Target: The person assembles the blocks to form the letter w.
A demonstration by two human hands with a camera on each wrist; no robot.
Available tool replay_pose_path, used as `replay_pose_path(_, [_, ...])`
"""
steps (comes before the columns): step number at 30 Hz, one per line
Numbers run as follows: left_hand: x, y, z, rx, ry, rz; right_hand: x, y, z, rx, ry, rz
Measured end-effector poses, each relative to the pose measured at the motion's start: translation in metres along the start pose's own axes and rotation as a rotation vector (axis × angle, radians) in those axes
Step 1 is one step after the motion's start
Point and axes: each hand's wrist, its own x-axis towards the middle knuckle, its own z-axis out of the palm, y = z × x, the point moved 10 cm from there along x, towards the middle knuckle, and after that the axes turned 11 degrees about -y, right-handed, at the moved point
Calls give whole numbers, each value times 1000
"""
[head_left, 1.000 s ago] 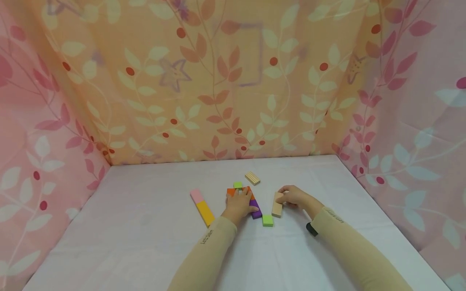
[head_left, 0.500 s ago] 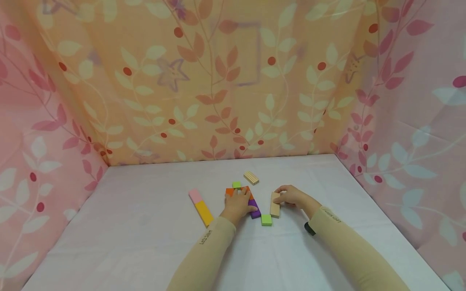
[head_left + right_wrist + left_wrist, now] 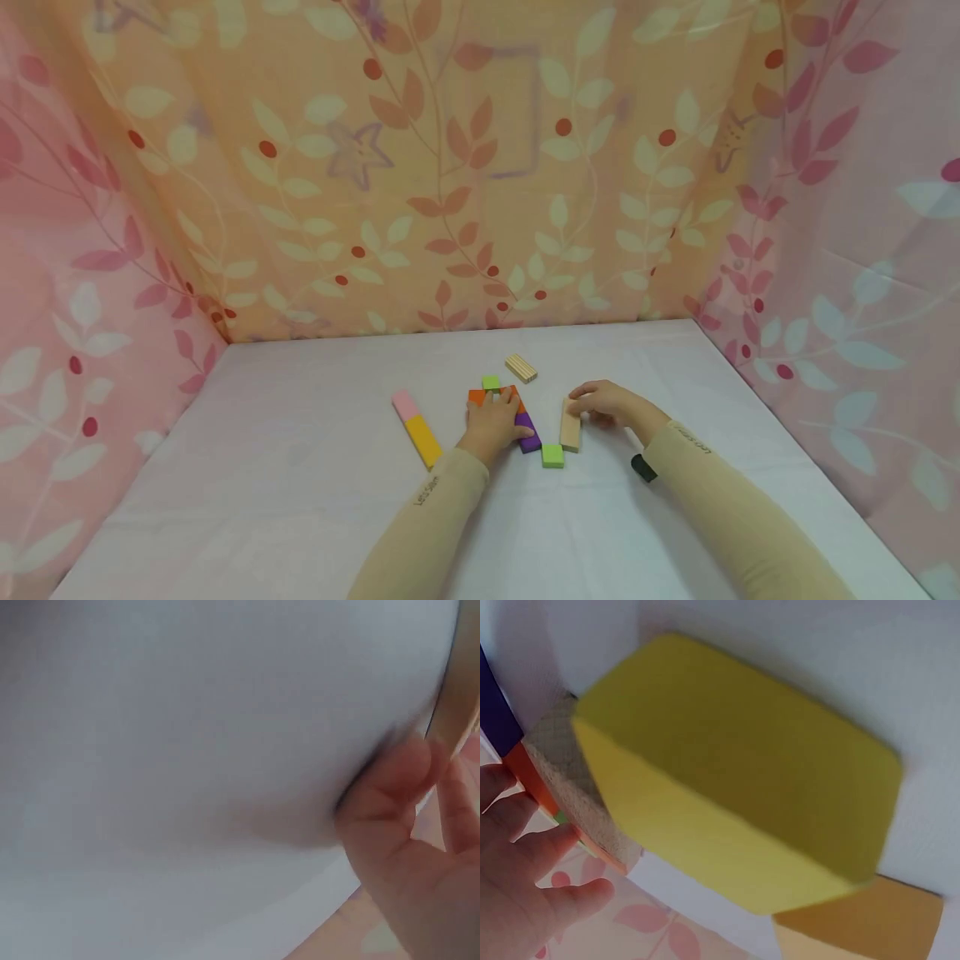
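In the head view my left hand (image 3: 491,427) rests with spread fingers over a group of blocks. Orange blocks (image 3: 476,396) show around its fingertips, and a purple block (image 3: 528,435) lies beside the thumb. Under the left wrist, a yellow block (image 3: 742,765) stands large in the left wrist view, with a plain wood piece (image 3: 570,761) behind it. My right hand (image 3: 615,406) pinches the far end of a plain wooden block (image 3: 571,429). The right wrist view shows the thumb (image 3: 409,769) close against that block's side, the block mostly cut off by the frame.
A light green square block (image 3: 552,456) lies near the wooden block's near end; another green block (image 3: 491,382) sits beyond the left fingers. Behind lies a bundle of wood strips (image 3: 521,367). To the left, pink (image 3: 406,404) and orange-yellow (image 3: 423,440) blocks form a line. Patterned cloth walls enclose the table.
My right fingers have shifted slightly at the wooden block's far end, and the block has barely moved. The left hand stays over its blocks.
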Motion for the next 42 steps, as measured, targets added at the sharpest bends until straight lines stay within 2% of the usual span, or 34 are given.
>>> replay_pose_path(3, [0, 1, 2, -17, 2, 10, 6, 1, -10, -32, 1, 36])
replay_pose_path(5, [1, 1, 4, -27, 6, 11, 13, -4, -16, -65, 14, 20])
replay_pose_path(9, [1, 1, 5, -20, 18, 8, 30, -23, -20, -131, -6, -121])
replay_pose_path(17, [0, 4, 9, -14, 6, 12, 47, -59, 5, -350, -186, -427])
replay_pose_path(20, [0, 5, 8, -19, 8, 13, 52, -64, 11, -417, -211, -469])
replay_pose_path(27, [0, 3, 8, 4, 6, 12, 69, -69, 13, -496, -172, -404])
replay_pose_path(34, [1, 1, 6, -3, 7, 15, 82, -78, 15, -625, -135, -345])
replay_pose_path(42, [1, -3, 2, -7, 22, 4, 90, -86, 17, -630, -129, -328])
